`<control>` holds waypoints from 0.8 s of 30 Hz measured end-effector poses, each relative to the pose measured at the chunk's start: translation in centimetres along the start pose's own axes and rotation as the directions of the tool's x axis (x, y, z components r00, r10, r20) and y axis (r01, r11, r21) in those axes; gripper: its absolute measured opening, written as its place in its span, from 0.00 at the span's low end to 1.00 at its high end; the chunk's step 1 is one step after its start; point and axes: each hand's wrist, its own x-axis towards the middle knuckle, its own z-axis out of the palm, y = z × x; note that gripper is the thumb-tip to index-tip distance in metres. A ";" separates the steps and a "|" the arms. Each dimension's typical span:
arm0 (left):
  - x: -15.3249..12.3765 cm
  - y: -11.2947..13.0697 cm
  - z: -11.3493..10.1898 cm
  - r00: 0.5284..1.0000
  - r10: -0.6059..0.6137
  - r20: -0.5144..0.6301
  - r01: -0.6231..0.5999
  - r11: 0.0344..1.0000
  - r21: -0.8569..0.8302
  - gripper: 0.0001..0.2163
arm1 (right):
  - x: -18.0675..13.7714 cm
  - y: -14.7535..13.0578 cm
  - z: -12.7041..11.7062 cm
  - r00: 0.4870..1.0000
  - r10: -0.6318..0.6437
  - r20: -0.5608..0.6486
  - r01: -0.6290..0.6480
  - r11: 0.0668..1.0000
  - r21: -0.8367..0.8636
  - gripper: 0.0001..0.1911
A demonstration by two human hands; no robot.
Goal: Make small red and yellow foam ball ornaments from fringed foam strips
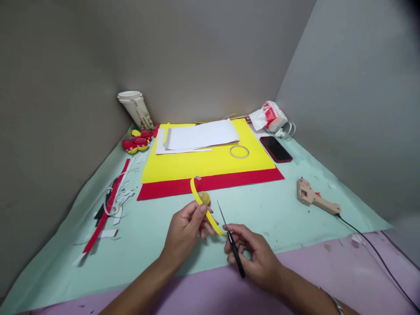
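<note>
My left hand [187, 227] pinches a yellow fringed foam strip [203, 205], partly rolled into a small coil near my fingertips, its free end curving up over the mint-green mat. My right hand [254, 253] grips small black-handled scissors [229, 238], blades closed and pointing up towards the strip, and its fingertips touch the strip's lower end. Both hands hover just above the mat's near part.
A yellow foam sheet [203, 164] lies on a red sheet [210, 183], with white papers [200, 135] and a tape ring [239, 152] on it. Phone [275, 148], tissue pack [271, 116], glue gun [313, 197] with cord at right. Cup [136, 107], red-yellow flowers [138, 142], scraps [113, 201] at left.
</note>
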 end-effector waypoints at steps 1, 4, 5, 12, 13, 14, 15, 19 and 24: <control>0.0 0.0 0.0 1.000 0.002 0.005 -0.002 1.000 0.003 0.14 | 0.0 0.0 0.0 1.000 -0.009 0.001 0.009 1.000 -0.004 0.23; 0.0 0.1 0.0 1.000 -0.004 -0.007 0.004 1.000 0.009 0.15 | 0.1 -0.1 -0.1 1.000 -0.030 -0.003 0.030 0.999 -0.023 0.23; 0.0 0.0 -0.1 1.000 -0.010 -0.011 0.010 1.000 0.007 0.15 | 0.1 -0.1 -0.1 0.999 -0.033 0.000 0.033 0.999 -0.027 0.22; 0.0 -0.1 0.2 0.997 -0.027 0.070 0.028 1.000 -0.011 0.13 | 0.3 -0.3 0.1 1.000 0.005 0.008 -0.004 1.000 -0.012 0.21; -0.1 -0.1 0.2 0.996 -0.022 0.087 0.024 1.000 -0.016 0.12 | 0.3 -0.4 0.1 1.000 0.015 0.006 -0.015 1.000 -0.014 0.21; -0.3 -0.1 0.3 0.994 -0.020 0.107 0.023 0.999 -0.023 0.12 | 0.3 -0.5 0.2 1.000 0.029 0.005 -0.029 0.999 -0.016 0.21; -0.4 -0.1 0.3 0.991 -0.020 0.130 0.024 0.999 -0.031 0.11 | 0.3 -0.6 0.3 0.999 0.045 0.000 -0.045 0.999 -0.016 0.21; -0.8 0.1 0.2 0.978 -0.031 0.206 0.039 0.999 -0.035 0.11 | 0.3 -0.6 0.5 0.994 0.103 -0.042 -0.103 0.995 -0.002 0.20; -0.8 0.1 -0.2 0.971 -0.068 0.229 0.070 0.998 -0.001 0.11 | 0.3 -0.3 0.6 0.989 0.135 -0.057 -0.131 0.988 0.076 0.16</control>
